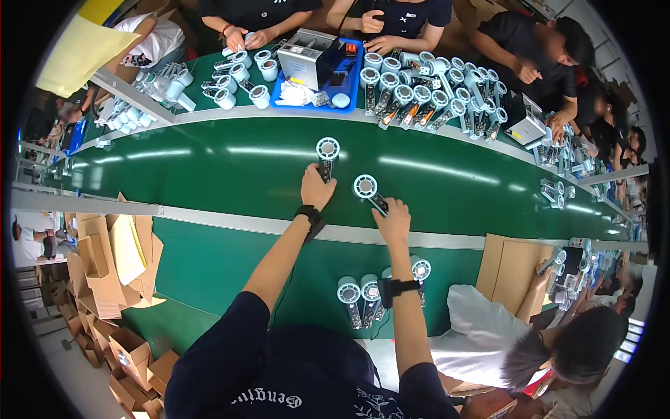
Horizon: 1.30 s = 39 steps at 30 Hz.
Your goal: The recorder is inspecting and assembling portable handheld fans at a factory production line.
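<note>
On green conveyor belt (209, 167), left hand (316, 187) and right hand (393, 218) gripping handheld fans (326, 155), crowded workbenches

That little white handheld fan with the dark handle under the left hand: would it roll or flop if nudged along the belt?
Probably stiff: the white round-headed handheld fan keeps a straight shape. It lies flat on the green conveyor belt, so rolling seems unlikely. The left hand moves it alone, suggesting it is light.
</note>
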Tool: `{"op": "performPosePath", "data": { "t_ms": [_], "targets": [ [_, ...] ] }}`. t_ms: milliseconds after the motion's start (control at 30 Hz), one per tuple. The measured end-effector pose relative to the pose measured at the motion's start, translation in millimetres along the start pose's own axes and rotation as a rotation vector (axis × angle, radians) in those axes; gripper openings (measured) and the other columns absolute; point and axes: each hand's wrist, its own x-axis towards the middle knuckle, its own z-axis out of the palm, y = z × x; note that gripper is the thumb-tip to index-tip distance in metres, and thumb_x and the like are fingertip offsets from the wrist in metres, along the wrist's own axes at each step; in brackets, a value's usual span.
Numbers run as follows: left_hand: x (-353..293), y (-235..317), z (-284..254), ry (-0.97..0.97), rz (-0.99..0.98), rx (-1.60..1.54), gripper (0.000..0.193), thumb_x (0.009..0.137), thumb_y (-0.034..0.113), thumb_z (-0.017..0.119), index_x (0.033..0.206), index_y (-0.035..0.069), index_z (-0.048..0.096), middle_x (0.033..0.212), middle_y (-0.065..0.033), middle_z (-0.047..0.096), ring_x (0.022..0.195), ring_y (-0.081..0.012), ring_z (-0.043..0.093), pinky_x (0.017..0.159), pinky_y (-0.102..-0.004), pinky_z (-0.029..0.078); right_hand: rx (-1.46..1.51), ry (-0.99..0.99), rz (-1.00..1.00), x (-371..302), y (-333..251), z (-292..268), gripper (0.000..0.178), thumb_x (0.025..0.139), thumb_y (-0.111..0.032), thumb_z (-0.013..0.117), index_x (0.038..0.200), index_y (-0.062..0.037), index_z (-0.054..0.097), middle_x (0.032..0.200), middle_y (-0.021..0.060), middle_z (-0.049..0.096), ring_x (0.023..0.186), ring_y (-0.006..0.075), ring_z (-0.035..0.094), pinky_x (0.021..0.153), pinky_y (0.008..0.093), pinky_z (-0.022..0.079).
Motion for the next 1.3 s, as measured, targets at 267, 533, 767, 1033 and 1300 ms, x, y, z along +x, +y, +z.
{"op": "performPosePath", "data": {
  "t_ms": [267,533,767,1033,1300],
  "targets": [
    [-35,-30,-50,-0.278,-0.237,-0.791,0.028,0.085,0.020,0.059,0.100,0.001,0.046,0.078,-0.0063,0.057,0.054,-0.0140,0.053,0.049,-0.0288,0.043,0.368,-0.440,0.172,-6,-7,21,0.033,0.080,-0.030,0.066,0.094,-0.0032,0.051,0.082,0.0098,0.060,0.064,0.0230,0.058,0.056,0.0352,0.045],
    [-193,-24,-124,-0.305,-0.265,-1.074,0.026,0.096,0.024,0.042,0.112,0.004,0.042,0.072,-0.0039,0.051,0.054,-0.0096,0.047,0.046,-0.0241,0.040,1.228,-0.592,0.403,-96,-68,-67,0.030,0.097,-0.033,0.045,0.096,-0.0035,0.047,0.070,0.0037,0.050,0.052,0.0092,0.046,0.046,0.0241,0.038],
    [-284,31,-157,-0.290,-0.168,-1.153,0.029,0.098,0.025,0.035,0.117,0.003,0.039,0.093,-0.0093,0.049,0.056,-0.0108,0.045,0.044,-0.0236,0.041,1.348,-0.558,0.365,-172,-83,-127,0.027,0.100,-0.030,0.035,0.104,-0.0044,0.044,0.073,0.0046,0.050,0.053,0.0079,0.044,0.045,0.0216,0.035],
    [-315,62,-168,-0.386,-0.055,-1.433,0.030,0.099,0.024,0.035,0.120,0.003,0.035,0.097,-0.0116,0.051,0.055,-0.0116,0.046,0.041,-0.0248,0.041,1.380,-0.529,0.228,-225,-109,-159,0.025,0.101,-0.026,0.032,0.105,-0.0040,0.043,0.072,0.0037,0.050,0.052,0.0074,0.041,0.044,0.0205,0.032],
    [-334,61,-149,-0.328,-0.006,-1.372,0.031,0.098,0.025,0.035,0.119,0.001,0.037,0.107,-0.0137,0.049,0.057,-0.0107,0.048,0.041,-0.0233,0.040,1.331,-0.557,0.168,-251,-97,-143,0.031,0.101,-0.026,0.033,0.121,-0.0030,0.039,0.078,0.0026,0.050,0.052,0.0068,0.043,0.043,0.0199,0.033]
  ]
}}
